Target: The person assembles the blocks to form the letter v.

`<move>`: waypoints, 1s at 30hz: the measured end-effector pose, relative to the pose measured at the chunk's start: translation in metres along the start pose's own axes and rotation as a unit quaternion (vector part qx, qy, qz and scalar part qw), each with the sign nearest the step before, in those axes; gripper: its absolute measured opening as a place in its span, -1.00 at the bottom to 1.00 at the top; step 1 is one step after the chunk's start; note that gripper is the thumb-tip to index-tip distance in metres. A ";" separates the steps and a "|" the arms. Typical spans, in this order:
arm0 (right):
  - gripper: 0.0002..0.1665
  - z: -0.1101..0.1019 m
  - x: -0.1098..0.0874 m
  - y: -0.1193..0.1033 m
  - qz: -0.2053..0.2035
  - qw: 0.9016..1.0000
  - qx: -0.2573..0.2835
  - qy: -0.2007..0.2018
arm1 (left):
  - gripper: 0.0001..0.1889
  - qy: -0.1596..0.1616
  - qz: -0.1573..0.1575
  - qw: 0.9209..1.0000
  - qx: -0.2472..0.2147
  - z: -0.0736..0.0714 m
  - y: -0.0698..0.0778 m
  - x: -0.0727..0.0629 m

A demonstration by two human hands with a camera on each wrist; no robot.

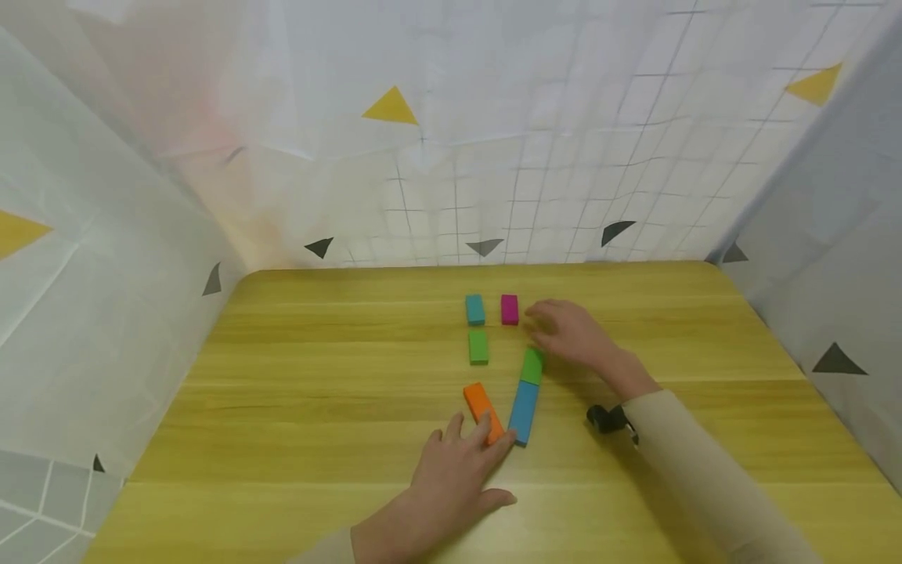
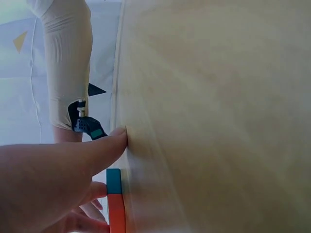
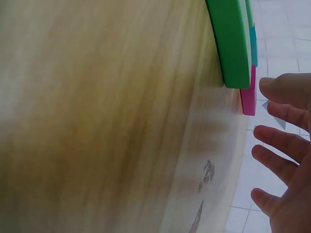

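Observation:
My left hand (image 1: 458,474) lies spread over the near end of an orange block (image 1: 478,398), fingertips on it. Its index fingertip reaches the near end of a blue block (image 1: 524,411). Beyond the blue block, end to end with it, is a green block (image 1: 532,366). Just past that, my right hand (image 1: 572,333) hovers with loosely bent fingers and holds nothing. A magenta block (image 1: 510,309) sits left of its fingertips, apart from them. In the right wrist view, the fingers (image 3: 277,138) are spread near the green block (image 3: 233,43) and the magenta block (image 3: 248,99).
A second green block (image 1: 478,347) and a teal block (image 1: 475,310) stand in a line, left of the magenta one. All lie on a wood-grain table (image 1: 317,407). White sheets (image 1: 458,172) with triangles enclose its back and sides. A black device (image 1: 607,419) sits at the right wrist.

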State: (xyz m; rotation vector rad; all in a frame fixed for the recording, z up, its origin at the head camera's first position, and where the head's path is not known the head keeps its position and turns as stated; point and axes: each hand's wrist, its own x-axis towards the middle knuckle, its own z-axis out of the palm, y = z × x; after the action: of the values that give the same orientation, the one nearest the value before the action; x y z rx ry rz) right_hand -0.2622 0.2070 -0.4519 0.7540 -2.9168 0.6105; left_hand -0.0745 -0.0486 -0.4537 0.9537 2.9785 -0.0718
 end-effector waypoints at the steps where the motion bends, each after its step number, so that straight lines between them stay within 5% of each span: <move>1: -0.49 0.000 0.002 0.000 0.001 1.000 0.001 -0.002 | -0.19 0.000 -0.001 1.000 0.000 0.000 0.000 0.000; 30: -0.40 0.001 0.042 -0.003 0.012 0.999 -0.015 -0.045 | -0.19 -0.007 0.002 1.000 -0.006 0.001 -0.001 0.000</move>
State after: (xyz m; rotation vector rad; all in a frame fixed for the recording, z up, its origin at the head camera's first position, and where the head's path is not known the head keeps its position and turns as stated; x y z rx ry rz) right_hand -0.2979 0.1851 -0.4443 0.7634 -3.0145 0.5473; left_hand -0.0753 -0.0490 -0.4551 0.9545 2.9597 -0.0607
